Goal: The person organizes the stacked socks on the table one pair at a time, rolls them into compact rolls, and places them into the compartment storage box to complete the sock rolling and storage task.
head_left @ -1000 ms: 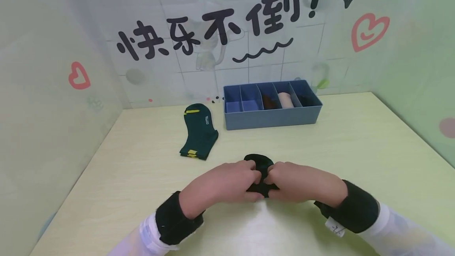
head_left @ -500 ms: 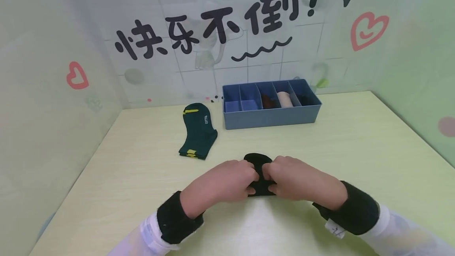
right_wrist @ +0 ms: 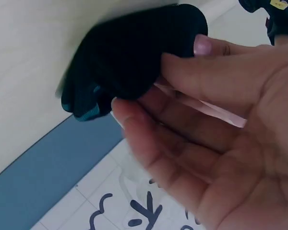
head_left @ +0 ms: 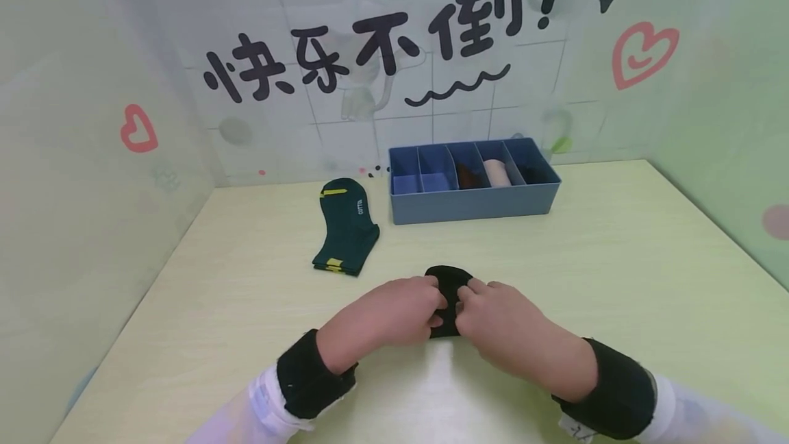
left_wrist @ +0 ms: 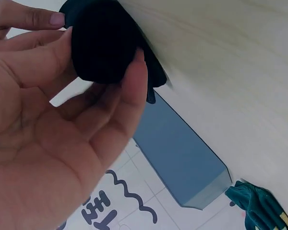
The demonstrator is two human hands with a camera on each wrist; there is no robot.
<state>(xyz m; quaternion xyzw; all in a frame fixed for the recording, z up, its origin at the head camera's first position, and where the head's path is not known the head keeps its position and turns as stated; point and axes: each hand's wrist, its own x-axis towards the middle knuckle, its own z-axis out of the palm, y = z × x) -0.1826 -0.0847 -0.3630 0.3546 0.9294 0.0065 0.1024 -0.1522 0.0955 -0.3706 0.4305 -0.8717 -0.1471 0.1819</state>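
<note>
From the head view we see our left hand (head_left: 394,310) and right hand (head_left: 499,324) meeting over a dark rolled sock (head_left: 448,286) near the middle of the counter (head_left: 616,273), toward its near edge. Both sets of fingers are curled onto the sock and pinch it from either side. A dark green sock (head_left: 347,228) with yellow marks lies flat toward the far left corner, well apart from our hands. A blue divided box (head_left: 474,201) stands at the far edge, with rolled items in its three right-hand compartments.

In the left wrist view our left fingers (left_wrist: 134,91) wrap round the dark roll (left_wrist: 105,40), the thumb pressing on its side.

In the right wrist view our right fingers (right_wrist: 192,67) clamp the roll (right_wrist: 134,52) against the thumb.
</note>
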